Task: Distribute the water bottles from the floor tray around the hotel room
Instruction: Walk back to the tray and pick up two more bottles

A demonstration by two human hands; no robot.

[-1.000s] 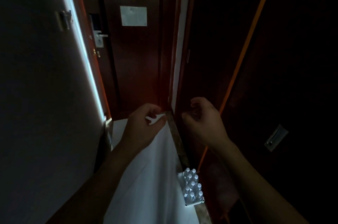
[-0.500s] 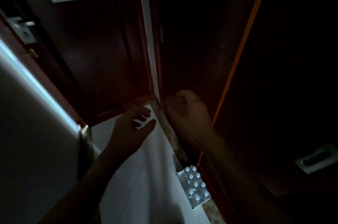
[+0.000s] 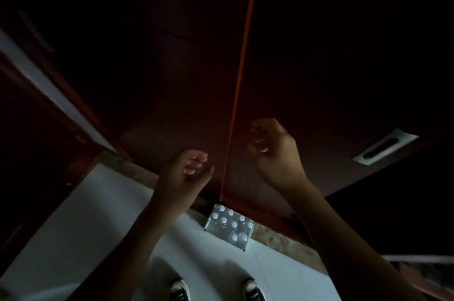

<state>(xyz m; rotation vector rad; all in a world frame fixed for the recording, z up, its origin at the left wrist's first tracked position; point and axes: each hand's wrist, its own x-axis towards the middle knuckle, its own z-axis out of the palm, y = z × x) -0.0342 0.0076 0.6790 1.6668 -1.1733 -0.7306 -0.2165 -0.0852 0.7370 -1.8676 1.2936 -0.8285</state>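
A clear tray [image 3: 211,226] stands on the white floor against the base of a dark wooden cabinet, holding several water bottles [image 3: 234,224] seen from above by their white caps. My left hand [image 3: 183,174] hovers above and left of the tray, fingers curled in a loose fist with nothing in it. My right hand [image 3: 275,150] is raised in front of the cabinet door, up and right of the tray, also curled and holding nothing. Neither hand touches the bottles.
Dark wooden cabinet doors [image 3: 319,67] fill the upper view, split by an orange seam [image 3: 242,79], with a recessed metal pull [image 3: 385,146] at right. A speckled stone strip [image 3: 277,236] borders the white floor [image 3: 86,227]. My two shoes [image 3: 180,291] show at the bottom.
The view swung right and down, away from the entrance door to the cabinet front. The tray now lies nearer the middle, and both hands stayed curled and empty.
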